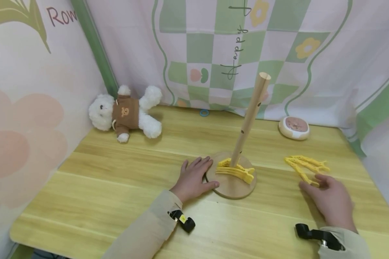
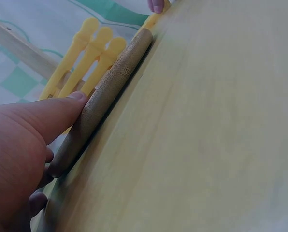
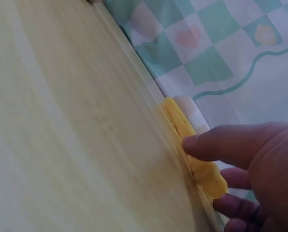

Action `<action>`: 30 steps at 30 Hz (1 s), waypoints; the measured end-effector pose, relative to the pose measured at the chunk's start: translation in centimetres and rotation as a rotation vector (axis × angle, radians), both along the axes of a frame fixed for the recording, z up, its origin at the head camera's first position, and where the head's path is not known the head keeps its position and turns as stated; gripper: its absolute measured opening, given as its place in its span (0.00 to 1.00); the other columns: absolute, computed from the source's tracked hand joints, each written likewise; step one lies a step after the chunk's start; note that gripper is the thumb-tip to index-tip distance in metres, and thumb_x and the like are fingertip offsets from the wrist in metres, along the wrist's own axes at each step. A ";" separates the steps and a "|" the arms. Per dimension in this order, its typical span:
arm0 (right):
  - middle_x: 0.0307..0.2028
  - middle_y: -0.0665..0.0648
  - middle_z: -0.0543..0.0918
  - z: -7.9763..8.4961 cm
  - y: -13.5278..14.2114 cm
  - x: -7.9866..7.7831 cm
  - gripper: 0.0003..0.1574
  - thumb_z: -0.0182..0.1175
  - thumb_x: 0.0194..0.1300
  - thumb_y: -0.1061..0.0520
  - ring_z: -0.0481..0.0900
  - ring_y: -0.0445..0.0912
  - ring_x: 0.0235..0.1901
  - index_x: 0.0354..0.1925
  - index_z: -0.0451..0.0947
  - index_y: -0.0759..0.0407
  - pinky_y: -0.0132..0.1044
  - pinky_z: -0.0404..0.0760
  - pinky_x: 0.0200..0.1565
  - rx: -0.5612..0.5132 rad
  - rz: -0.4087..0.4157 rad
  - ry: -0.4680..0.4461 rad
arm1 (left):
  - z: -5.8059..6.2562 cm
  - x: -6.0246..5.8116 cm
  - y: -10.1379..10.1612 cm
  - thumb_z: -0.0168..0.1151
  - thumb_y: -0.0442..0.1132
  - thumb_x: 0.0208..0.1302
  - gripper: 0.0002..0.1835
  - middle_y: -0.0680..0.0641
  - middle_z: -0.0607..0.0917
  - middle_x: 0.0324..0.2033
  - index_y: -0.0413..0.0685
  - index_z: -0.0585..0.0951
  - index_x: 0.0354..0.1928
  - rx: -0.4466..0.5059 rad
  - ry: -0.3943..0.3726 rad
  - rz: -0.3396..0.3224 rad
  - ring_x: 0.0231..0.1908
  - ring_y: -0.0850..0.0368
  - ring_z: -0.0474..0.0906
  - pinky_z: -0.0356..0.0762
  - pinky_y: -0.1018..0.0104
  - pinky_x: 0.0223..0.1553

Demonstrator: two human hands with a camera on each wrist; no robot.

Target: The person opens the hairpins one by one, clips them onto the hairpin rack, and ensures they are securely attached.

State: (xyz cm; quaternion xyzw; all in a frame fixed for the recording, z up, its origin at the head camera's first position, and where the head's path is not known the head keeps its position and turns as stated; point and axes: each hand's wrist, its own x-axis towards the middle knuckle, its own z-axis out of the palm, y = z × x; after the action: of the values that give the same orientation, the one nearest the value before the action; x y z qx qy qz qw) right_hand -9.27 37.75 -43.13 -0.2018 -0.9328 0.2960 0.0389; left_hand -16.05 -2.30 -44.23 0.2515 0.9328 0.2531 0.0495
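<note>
Head view, clock centred on the round wooden base (image 1: 226,189), 12 farthest from the person. Nearest: beige sleeves (image 1: 146,226), a black wrist mount (image 1: 186,223) at each cuff. Right hand (image 1: 334,199), between 3 and 4: thumb and forefinger bent about the near end of a forked yellow piece (image 1: 297,168); firmness of the pinch cannot be told. Left hand (image 1: 192,180) at 9: fingers extended, slightly spread, at the base's edge; left wrist view has its thumb on top of the rim.

Base flat on the wood-grain surface (image 1: 116,180). Curved yellow pieces (image 1: 234,172) lie on it about the foot of a pale wooden pole (image 1: 250,118), which stands up, dark holes along it. The forked piece lies off the base, at 3, beside similar ones.

Farther: pink-and-white rounded device (image 1: 295,128) at 2; white plush toy (image 1: 129,113) in brown top, lying at 10; blue ring (image 1: 204,113) at 11. Farthest: green-and-white checked curtain (image 1: 225,46).
</note>
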 end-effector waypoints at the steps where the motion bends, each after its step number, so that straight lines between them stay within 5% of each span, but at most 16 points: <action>1: 0.60 0.79 0.72 0.1 0.1 0.0 0.55 0.61 0.64 0.29 0.72 0.70 0.54 0.68 0.66 0.71 0.61 0.63 0.45 0.012 -0.008 -0.018 | 0.0 0.0 0.0 0.61 0.64 0.66 0.43 0.51 0.60 0.76 0.53 0.63 0.77 -0.001 0.001 0.000 0.76 0.47 0.52 0.38 0.36 0.73; 7: 0.57 0.75 0.75 0.4 0.7 0.3 0.52 0.58 0.66 0.29 0.73 0.67 0.50 0.65 0.68 0.71 0.61 0.61 0.43 0.054 -0.027 -0.078 | -0.1 0.0 0.0 0.61 0.64 0.66 0.43 0.51 0.60 0.76 0.53 0.62 0.77 -0.007 0.009 -0.003 0.76 0.47 0.52 0.38 0.35 0.73; 10: 0.58 0.76 0.75 0.4 0.5 0.4 0.50 0.59 0.67 0.31 0.73 0.69 0.52 0.65 0.69 0.72 0.63 0.64 0.47 0.035 -0.032 -0.025 | -0.1 0.0 0.0 0.61 0.64 0.66 0.43 0.50 0.61 0.76 0.52 0.63 0.77 -0.007 0.014 -0.004 0.76 0.47 0.52 0.38 0.35 0.73; 12: 0.57 0.74 0.78 0.2 0.2 0.3 0.48 0.61 0.66 0.33 0.79 0.59 0.47 0.64 0.70 0.70 0.54 0.68 0.48 0.014 -0.052 0.039 | -0.1 0.0 0.0 0.61 0.64 0.66 0.43 0.50 0.61 0.76 0.52 0.63 0.77 -0.006 0.017 -0.003 0.76 0.47 0.52 0.38 0.35 0.73; 15: 0.41 0.55 0.88 -0.1 -0.3 0.2 0.42 0.66 0.65 0.38 0.80 0.34 0.34 0.63 0.74 0.68 0.33 0.73 0.41 -0.042 -0.093 0.160 | 0.0 0.1 0.0 0.61 0.64 0.66 0.43 0.50 0.61 0.76 0.52 0.63 0.77 -0.004 0.016 -0.004 0.76 0.47 0.52 0.38 0.35 0.73; 18: 0.31 0.29 0.79 -0.3 -0.8 -0.1 0.38 0.70 0.63 0.43 0.71 0.20 0.27 0.61 0.76 0.66 0.19 0.70 0.31 -0.116 -0.126 0.257 | 0.1 0.1 0.0 0.61 0.64 0.66 0.43 0.50 0.61 0.76 0.52 0.63 0.77 0.001 0.013 -0.004 0.76 0.47 0.52 0.38 0.35 0.73; 23: 0.34 0.26 0.75 -0.2 -1.7 -0.2 0.39 0.71 0.62 0.43 0.73 0.23 0.29 0.65 0.75 0.61 0.19 0.72 0.29 -0.153 -0.102 0.306 | 0.1 0.1 0.0 0.61 0.64 0.66 0.43 0.50 0.61 0.76 0.52 0.63 0.76 0.003 0.015 -0.004 0.76 0.47 0.52 0.38 0.36 0.73; 30: 0.25 0.23 0.77 0.1 -3.1 -0.4 0.33 0.70 0.64 0.47 0.77 0.25 0.24 0.61 0.78 0.63 0.21 0.73 0.28 -0.182 -0.040 0.364 | -0.1 0.0 0.0 0.60 0.64 0.66 0.43 0.50 0.61 0.76 0.52 0.63 0.76 0.004 0.014 -0.003 0.76 0.47 0.52 0.38 0.35 0.73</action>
State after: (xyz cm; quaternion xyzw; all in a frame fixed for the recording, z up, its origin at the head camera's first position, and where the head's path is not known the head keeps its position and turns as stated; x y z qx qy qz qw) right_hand -9.71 34.62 -43.01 -0.1660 -0.8756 0.4099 0.1945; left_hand -16.03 -2.29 -44.29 0.2549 0.9322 0.2531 0.0431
